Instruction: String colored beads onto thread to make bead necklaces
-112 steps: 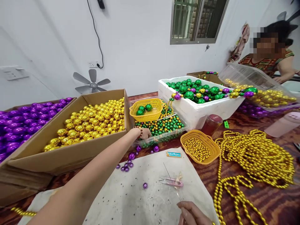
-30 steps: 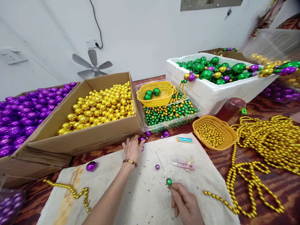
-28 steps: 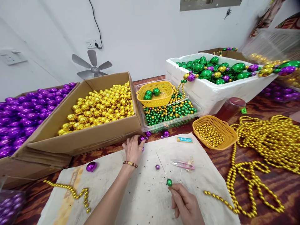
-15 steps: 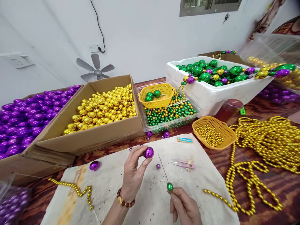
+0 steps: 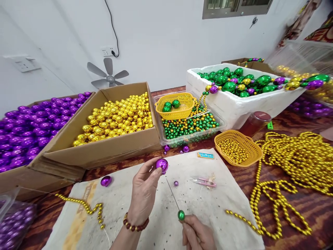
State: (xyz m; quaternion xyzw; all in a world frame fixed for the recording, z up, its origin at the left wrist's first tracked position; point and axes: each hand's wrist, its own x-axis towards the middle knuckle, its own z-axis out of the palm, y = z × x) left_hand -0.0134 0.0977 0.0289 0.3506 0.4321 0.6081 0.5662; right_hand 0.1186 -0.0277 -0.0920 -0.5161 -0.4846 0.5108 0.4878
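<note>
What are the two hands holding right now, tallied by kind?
Purple bead, pinched in the left hand: 1
Needle, held in the right hand: 1
Green bead, threaded on that needle: 1
Total: 3

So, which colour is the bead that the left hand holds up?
Shiny purple: the bead is pinched in the left hand, clearest in the head view.

2 yellow baskets (image 5: 176,110), 2 cardboard boxes (image 5: 104,152), 1 needle (image 5: 172,195) (1 green bead (image 5: 181,215) on it).
</note>
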